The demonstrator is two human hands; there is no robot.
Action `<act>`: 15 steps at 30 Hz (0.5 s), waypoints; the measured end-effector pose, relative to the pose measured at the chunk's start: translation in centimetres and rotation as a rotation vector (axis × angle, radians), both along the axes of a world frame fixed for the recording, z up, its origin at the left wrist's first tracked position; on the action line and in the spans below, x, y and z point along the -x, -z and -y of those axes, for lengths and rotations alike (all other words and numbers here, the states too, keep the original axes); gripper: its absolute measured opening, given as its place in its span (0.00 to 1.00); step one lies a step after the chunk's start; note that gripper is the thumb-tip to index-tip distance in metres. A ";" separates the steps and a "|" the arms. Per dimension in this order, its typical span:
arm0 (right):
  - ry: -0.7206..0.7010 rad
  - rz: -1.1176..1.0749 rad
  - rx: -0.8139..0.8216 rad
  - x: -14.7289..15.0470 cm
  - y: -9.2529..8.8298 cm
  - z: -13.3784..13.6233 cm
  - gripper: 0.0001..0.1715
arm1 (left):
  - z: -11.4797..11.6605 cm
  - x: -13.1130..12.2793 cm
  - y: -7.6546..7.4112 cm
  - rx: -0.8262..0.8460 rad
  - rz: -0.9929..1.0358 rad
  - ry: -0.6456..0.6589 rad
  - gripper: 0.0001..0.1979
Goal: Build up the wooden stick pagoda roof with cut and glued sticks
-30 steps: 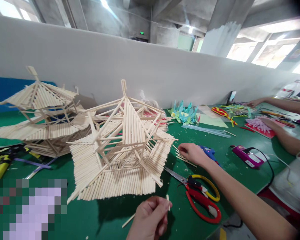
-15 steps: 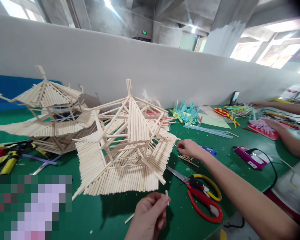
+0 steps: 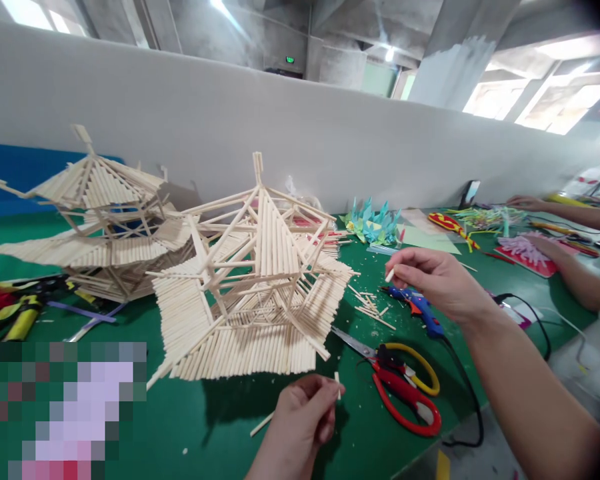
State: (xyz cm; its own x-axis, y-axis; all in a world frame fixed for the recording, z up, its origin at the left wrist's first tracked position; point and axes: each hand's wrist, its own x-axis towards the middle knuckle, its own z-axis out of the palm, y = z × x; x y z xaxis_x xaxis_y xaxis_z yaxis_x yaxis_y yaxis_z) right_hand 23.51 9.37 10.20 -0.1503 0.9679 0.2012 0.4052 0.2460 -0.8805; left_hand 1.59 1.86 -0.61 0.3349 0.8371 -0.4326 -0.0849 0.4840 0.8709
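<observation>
Above the green table (image 3: 215, 443), the left hand (image 3: 304, 417) is pinching a short wooden stick (image 3: 337, 379) near the stick pagoda (image 3: 276, 247), and the right hand (image 3: 440, 283) is pinching a stick bit (image 3: 390, 275) near the blue glue gun (image 3: 433, 324). Both are looking light and stiff but easy to snap, so a gentle hold around the middle should be working best. Far back, a green sign (image 3: 290, 60) is glowing, too small to read.

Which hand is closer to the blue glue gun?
Right. The right hand is right by the glue gun; the left hand is farther off, with the scissors in between.
</observation>
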 end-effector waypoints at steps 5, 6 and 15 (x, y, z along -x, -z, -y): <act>-0.146 -0.145 -0.062 3.2 -2.0 0.9 0.05 | -0.4 0.2 0.7 -0.411 -0.347 0.082 0.10; -0.169 -0.151 -0.068 3.7 -2.3 1.0 0.04 | -0.5 0.3 1.0 -0.490 -0.410 0.089 0.08; -0.238 -0.174 -0.119 5.8 -3.5 0.7 0.03 | -0.1 0.4 1.6 -0.752 -0.650 0.082 0.09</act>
